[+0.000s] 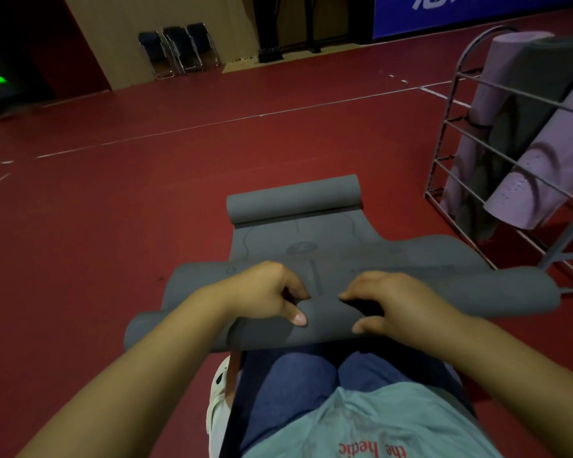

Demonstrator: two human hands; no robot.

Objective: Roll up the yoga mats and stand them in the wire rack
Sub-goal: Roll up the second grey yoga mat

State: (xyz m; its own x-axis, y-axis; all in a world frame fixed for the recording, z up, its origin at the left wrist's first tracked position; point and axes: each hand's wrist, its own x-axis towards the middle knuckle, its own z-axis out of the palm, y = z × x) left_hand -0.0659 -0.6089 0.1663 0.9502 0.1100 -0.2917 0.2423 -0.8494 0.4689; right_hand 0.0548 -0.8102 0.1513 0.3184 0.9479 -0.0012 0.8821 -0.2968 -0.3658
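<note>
hands are doing the rolling, close to the knees. the left hand (272,294) and the right hand (387,304) are both sitting on top of the near roll of the long dark grey foam yoga mat (311,256), fingers curled over it and thumbs tucked on the near side, so both are gripping the roll. they are sitting near the middle of the roll, probably so it is turning evenly and not going crooked. the person is kneeling or squatting just behind the roll, which is letting them push it forward along the dark red gym floor (113,209).

the far end of the mat is curling up by itself into a small roll, and the flat part is lying between the two rolls. the grey metal wire rack (450,127) is standing near, off to the right, so the trip with a finished mat is short. pale purple and grey rolled mats (543,166) are leaning inside it already.

the fingertips are hiding under the roll's curve. the rack is running off the right edge, so how full it is, i cannot tell. the room is dim, and the folding chairs (179,51) by the far wall are hard to make out
</note>
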